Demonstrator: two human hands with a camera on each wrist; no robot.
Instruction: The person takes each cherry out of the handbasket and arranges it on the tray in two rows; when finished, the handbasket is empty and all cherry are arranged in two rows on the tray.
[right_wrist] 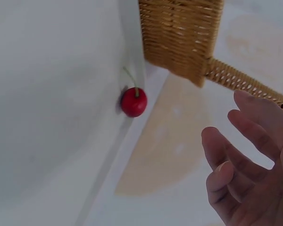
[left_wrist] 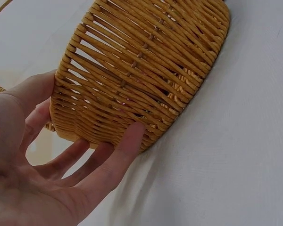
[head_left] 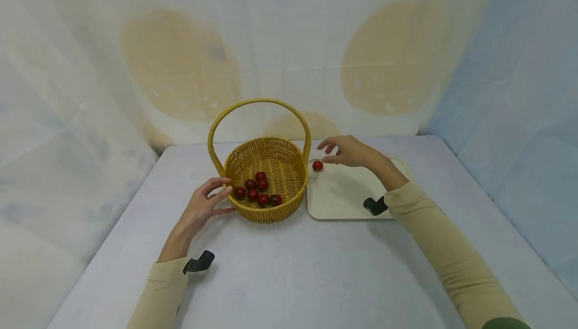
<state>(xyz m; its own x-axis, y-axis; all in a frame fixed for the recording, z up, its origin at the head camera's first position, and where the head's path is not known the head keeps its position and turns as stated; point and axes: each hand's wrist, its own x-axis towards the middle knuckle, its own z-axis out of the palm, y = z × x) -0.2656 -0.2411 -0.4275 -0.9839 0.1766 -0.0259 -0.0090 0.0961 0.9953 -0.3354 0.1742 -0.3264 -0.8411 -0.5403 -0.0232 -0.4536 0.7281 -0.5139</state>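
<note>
A yellow woven basket (head_left: 271, 213) with a tall hoop handle stands on the table, several dark red cherries (head_left: 253, 195) lying on its bottom toward the left front. My left hand (head_left: 205, 203) holds its left side, one digit reaching over the rim and other fingers along the outer wall (left_wrist: 127, 80). To the right, a single red cherry (head_left: 318, 166) with a stem lies at the far left corner of a cream tray (head_left: 347, 193). My right hand (head_left: 349, 152) hovers just right of that cherry (right_wrist: 134, 102), fingers loosely bent and holding nothing.
The basket's hoop handle (head_left: 259, 101) rises high above its rim, its right foot close to the tray's far left corner. A pale cloth covers the table (head_left: 280, 274). Curtains with large tan spots (head_left: 289, 43) hang behind it.
</note>
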